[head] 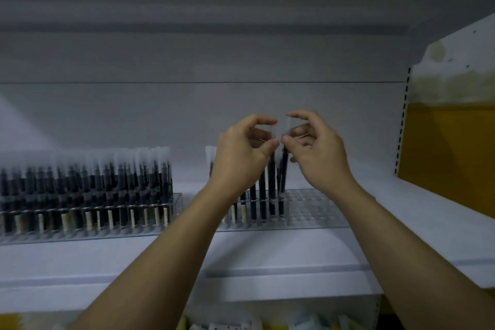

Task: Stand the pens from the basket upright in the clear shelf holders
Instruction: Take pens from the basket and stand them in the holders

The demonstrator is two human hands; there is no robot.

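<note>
Two clear holders stand on a white shelf. The left holder (175, 199) is packed with several dark pens with frosted caps. The right holder (310, 206) has pens in its left part and bare holes on its right. My left hand (243, 153) pinches the frosted cap of a pen (272, 177) standing in the right holder. Just right of it, my right hand (316, 150) pinches the cap of a neighbouring pen (284, 169). The two hands nearly touch above the holder. The basket is out of view.
The shelf's front lip (281, 270) runs below my forearms. A yellow side panel (450, 153) with a slotted upright closes the shelf on the right. Blurred packages (267, 324) lie on the shelf beneath. The white back wall rises behind the holders.
</note>
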